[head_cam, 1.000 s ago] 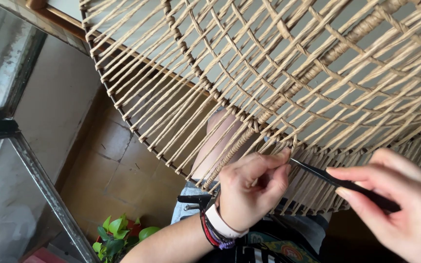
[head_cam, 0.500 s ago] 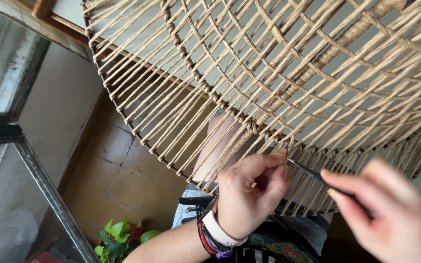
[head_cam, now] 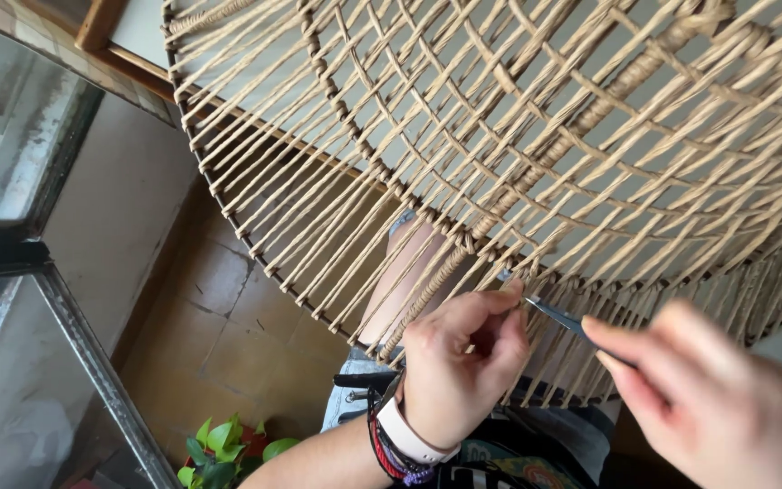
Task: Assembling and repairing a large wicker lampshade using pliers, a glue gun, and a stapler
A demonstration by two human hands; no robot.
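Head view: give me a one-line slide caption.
Left hand pinches a strand of the woven cord frame while the right hand works a thin dark tool into the weave.

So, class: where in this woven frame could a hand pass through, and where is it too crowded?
Wide gaps lie in the upper weave, between crossing cords. Low down, where the left hand pinches cords and the right hand holds a thin tool, the strands crowd together near the rim.
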